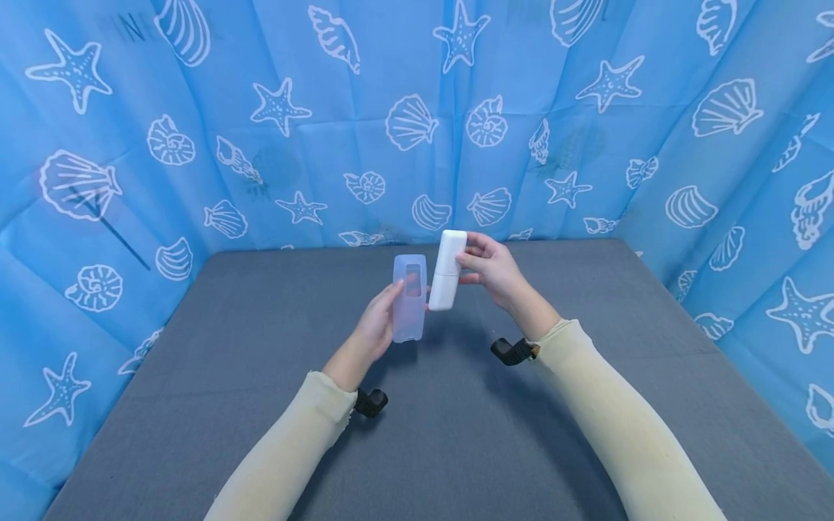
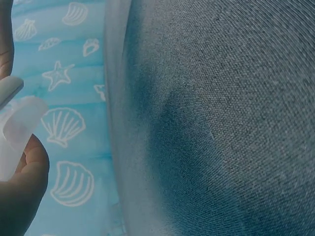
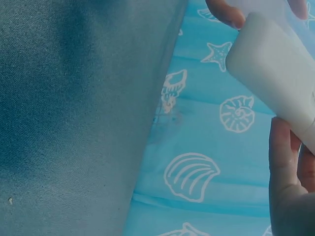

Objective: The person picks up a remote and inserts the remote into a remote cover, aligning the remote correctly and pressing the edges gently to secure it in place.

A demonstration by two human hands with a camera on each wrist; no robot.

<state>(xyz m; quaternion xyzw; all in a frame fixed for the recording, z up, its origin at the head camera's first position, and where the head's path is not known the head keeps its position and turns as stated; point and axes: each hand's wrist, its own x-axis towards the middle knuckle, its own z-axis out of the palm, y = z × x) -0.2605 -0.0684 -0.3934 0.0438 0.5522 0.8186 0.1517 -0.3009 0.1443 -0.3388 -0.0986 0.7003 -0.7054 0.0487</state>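
White device (image 1: 446, 288): gripped by fingers of right hand (image 1: 497, 271) | translucent case (image 1: 409, 318): held by fingers of left hand (image 1: 378, 322), left of white device

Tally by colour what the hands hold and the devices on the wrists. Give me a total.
White: 1 (white oblong object, in the right hand)
Translucent pale blue: 1 (hollow cover, in the left hand)
Black: 2 (left wrist device, right wrist device)
Total: 4
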